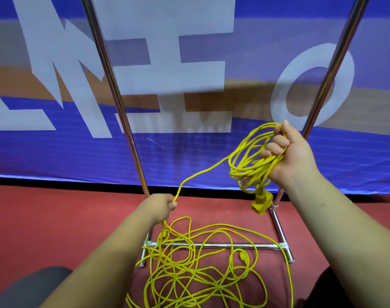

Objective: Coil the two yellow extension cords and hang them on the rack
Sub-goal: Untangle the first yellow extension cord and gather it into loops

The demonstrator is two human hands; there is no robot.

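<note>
Head view, right hand (289,156) gripping looped yellow cord (247,167), left hand (160,206) pinching its taut strand (203,172)

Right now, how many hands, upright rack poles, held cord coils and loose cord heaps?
Hands: 2, left hand, right hand
Upright rack poles: 2, left pole, right pole
Held cord coils: 1
Loose cord heaps: 1
Total: 6
</note>
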